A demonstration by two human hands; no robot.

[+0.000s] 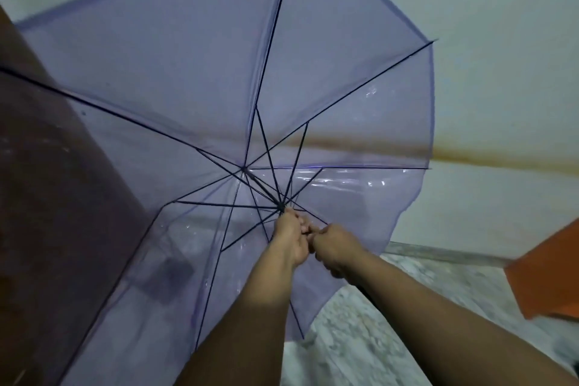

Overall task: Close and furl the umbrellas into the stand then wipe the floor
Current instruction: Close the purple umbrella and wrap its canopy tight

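Reaching forward from the bottom of the view, two bare forearms are seen converging on the shaft of an open umbrella. The left hand (289,236) is curled round the shaft just below the runner, where the black stretchers meet. The right hand (336,247) is clenched round the shaft immediately behind it, the two hands almost touching; the handle itself is hidden beneath the fingers, so its shape cannot be told.

The transparent purple umbrella (175,78) is held fully open and tilted away from the viewer, so that its inner side is shown. Its black ribs (340,103) are spread outward from the hub to the canopy's darker purple edge, and small glints of light are caught on the plastic near the lower panels. Most of the view is filled by the canopy.

Beneath the arms, a pale speckled floor (360,338) is visible. At the right edge, part of an orange object (548,276) is cut off by the frame, and what it is cannot be told. On the left, a dark brown surface (40,197) is seen through the canopy. Farthest back, a whitish wall (501,41) is crossed by a brownish stain (485,160) running to the right edge.
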